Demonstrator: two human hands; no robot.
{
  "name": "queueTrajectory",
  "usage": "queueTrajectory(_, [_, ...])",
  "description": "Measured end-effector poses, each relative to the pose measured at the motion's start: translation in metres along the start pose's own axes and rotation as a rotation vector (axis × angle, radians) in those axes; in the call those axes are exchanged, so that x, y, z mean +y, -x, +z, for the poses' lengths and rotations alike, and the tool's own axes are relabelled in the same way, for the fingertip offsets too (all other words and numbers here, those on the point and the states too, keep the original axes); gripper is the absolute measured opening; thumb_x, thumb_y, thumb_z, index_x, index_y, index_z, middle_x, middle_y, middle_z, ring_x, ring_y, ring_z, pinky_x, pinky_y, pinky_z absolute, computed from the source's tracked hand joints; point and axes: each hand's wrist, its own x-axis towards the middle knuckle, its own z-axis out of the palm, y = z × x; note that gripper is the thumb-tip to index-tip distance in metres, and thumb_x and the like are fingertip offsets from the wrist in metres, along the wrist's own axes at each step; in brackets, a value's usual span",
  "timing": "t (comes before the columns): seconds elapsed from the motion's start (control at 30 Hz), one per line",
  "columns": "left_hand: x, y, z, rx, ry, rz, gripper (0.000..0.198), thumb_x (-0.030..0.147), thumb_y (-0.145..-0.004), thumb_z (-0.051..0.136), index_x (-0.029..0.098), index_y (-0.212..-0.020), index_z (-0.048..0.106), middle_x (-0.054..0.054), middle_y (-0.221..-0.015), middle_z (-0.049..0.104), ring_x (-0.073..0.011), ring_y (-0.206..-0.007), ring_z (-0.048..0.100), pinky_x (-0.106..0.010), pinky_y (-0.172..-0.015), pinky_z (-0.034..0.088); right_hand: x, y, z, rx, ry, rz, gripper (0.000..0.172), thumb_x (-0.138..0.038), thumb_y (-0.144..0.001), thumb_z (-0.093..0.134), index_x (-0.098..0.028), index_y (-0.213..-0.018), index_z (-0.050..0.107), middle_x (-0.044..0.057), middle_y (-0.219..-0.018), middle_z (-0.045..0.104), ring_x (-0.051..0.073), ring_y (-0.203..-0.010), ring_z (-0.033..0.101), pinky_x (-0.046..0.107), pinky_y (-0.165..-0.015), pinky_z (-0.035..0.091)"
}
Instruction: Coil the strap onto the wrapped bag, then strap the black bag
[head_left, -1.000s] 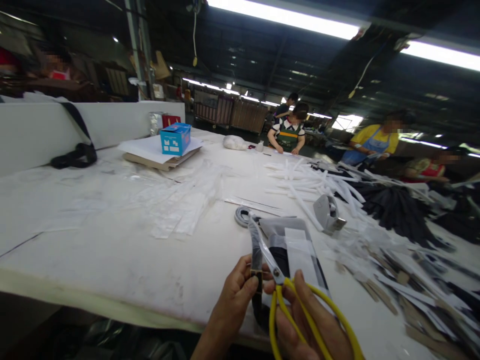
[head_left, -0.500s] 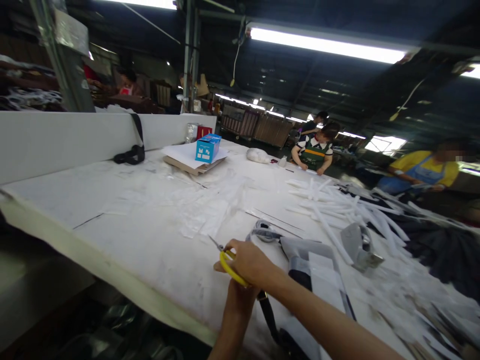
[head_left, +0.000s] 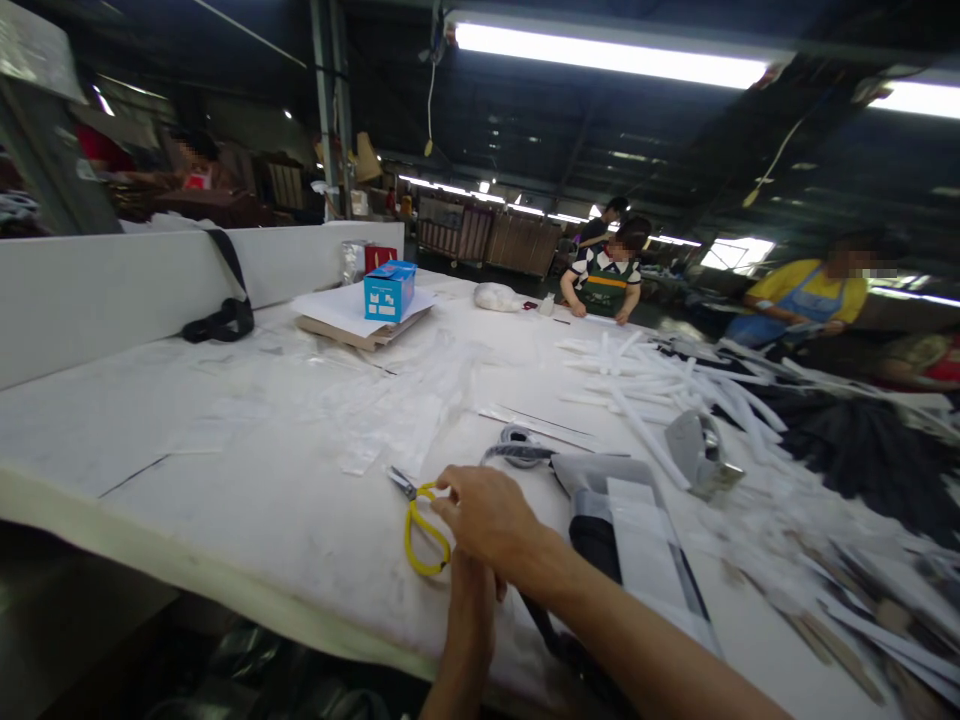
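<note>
A pair of scissors with yellow handles (head_left: pixel 427 565) is low over or on the white table, blades pointing up-left; I cannot tell whether it rests there. My right hand (head_left: pixel 484 515) reaches in from the lower right with fingers bent, the fingertips at the upper edge of the handle. Beneath it, my left hand (head_left: pixel 474 590) comes up from below, its wrist crossed by my right one and most of its fingers hidden. A black strap (head_left: pixel 538 615) runs down just right of my left hand, partly behind my right forearm.
A plastic-wrapped dark item (head_left: pixel 596 545) and a grey coiled tape (head_left: pixel 517 445) lie to the right. Beyond are a metal tape dispenser (head_left: pixel 703 455), white strips (head_left: pixel 637 385) and a blue box (head_left: pixel 390 293). Co-workers (head_left: pixel 606 275) sit across the table (head_left: pixel 285 520).
The view has swung right, so the scene sits further left. My right hand has slid rightward off much of the scissors handle, leaving more of the yellow loops exposed.
</note>
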Motion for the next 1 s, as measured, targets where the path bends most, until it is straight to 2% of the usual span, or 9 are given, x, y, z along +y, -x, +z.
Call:
queueTrajectory(0.1, [0.009,-0.003,-0.002,-0.018,-0.082,0.003,0.046,0.066,-0.078,0.052,0.020,-0.071,0.051,0.009,-0.037,0.040,-0.0083,-0.032,0.035,-0.020,-0.034,0.026,0.043,0.034,-0.015,0.015,-0.129,0.151,0.044,-0.034,-0.074,0.066,-0.020,-0.116,0.063,0.008,-0.102,0.072,0.023,-0.093,0.065,0.031,-0.080,0.046])
queueTrajectory(0.2, [0.016,0.000,-0.001,-0.053,-0.164,0.006,0.044,0.064,-0.076,0.052,0.021,-0.078,0.053,0.007,-0.038,0.047,-0.0124,-0.033,0.045,-0.022,-0.036,0.038,0.078,0.066,-0.001,-0.080,-0.313,0.262,0.068,-0.027,-0.065,0.070,-0.014,-0.129,0.055,0.012,-0.102,0.073,0.023,-0.090,0.066,0.030,-0.078,0.047])
queueTrajectory(0.3, [0.021,0.007,0.004,-0.084,-0.201,0.015,0.041,0.059,-0.078,0.052,0.019,-0.089,0.055,0.008,-0.040,0.049,-0.0141,-0.035,0.050,-0.024,-0.039,0.044,0.090,0.083,0.018,-0.074,-0.568,0.265,0.062,-0.018,-0.070,0.059,-0.014,-0.131,0.054,0.005,-0.086,0.075,0.018,-0.075,0.067,0.026,-0.069,0.047])
queueTrajectory(0.4, [0.025,0.015,0.010,-0.086,-0.258,0.085,0.040,0.054,-0.081,0.052,0.019,-0.101,0.053,0.007,-0.047,0.054,-0.0147,-0.039,0.054,-0.024,-0.042,0.045,0.087,0.085,0.023,-0.010,-0.647,0.259,0.056,-0.015,-0.072,0.054,-0.013,-0.128,0.057,0.001,-0.075,0.075,0.017,-0.066,0.066,0.025,-0.065,0.046])
queueTrajectory(0.53, [0.029,0.022,0.011,-0.060,-0.441,0.198,0.027,0.047,-0.088,0.048,0.022,-0.097,0.049,-0.001,-0.071,0.067,-0.0188,-0.058,0.065,-0.028,-0.055,0.049,0.089,0.086,0.020,0.029,-0.483,0.269,0.054,-0.016,-0.074,0.058,-0.013,-0.128,0.058,0.005,-0.080,0.076,0.020,-0.076,0.069,0.027,-0.069,0.046])
queueTrajectory(0.63, [0.027,0.027,0.010,-0.037,-0.715,0.264,0.018,0.039,-0.093,0.041,0.024,-0.091,0.050,-0.005,-0.081,0.071,-0.0228,-0.072,0.069,-0.029,-0.061,0.043,0.091,0.087,0.023,0.026,-0.248,0.249,0.053,-0.015,-0.078,0.060,-0.017,-0.131,0.056,0.008,-0.092,0.076,0.024,-0.088,0.070,0.029,-0.075,0.046])
queueTrajectory(0.83, [0.014,0.032,0.012,-0.001,-1.115,0.410,0.019,0.025,-0.095,0.037,0.023,-0.093,0.056,-0.005,-0.069,0.068,-0.0231,-0.061,0.065,-0.028,-0.054,0.024,0.075,0.085,0.022,-0.115,0.102,0.228,0.059,-0.009,-0.088,0.050,-0.012,-0.146,0.037,0.017,-0.105,0.073,0.033,-0.094,0.070,0.036,-0.075,0.050])
queueTrajectory(0.93, [0.014,0.032,0.013,0.049,-1.238,0.548,0.019,0.022,-0.094,0.040,0.022,-0.089,0.059,-0.004,-0.066,0.065,-0.0223,-0.061,0.061,-0.029,-0.055,0.026,0.072,0.083,0.021,-0.118,0.123,0.235,0.059,-0.007,-0.089,0.044,-0.011,-0.147,0.036,0.018,-0.104,0.073,0.032,-0.094,0.070,0.036,-0.077,0.051])
queueTrajectory(1.0, [0.017,0.032,0.015,0.076,-1.265,0.647,0.022,0.019,-0.093,0.040,0.022,-0.082,0.059,-0.004,-0.068,0.063,-0.0220,-0.064,0.058,-0.030,-0.060,0.031,0.077,0.080,0.022,-0.070,0.034,0.237,0.059,-0.009,-0.086,0.050,-0.010,-0.144,0.040,0.017,-0.102,0.073,0.031,-0.095,0.069,0.035,-0.079,0.050])
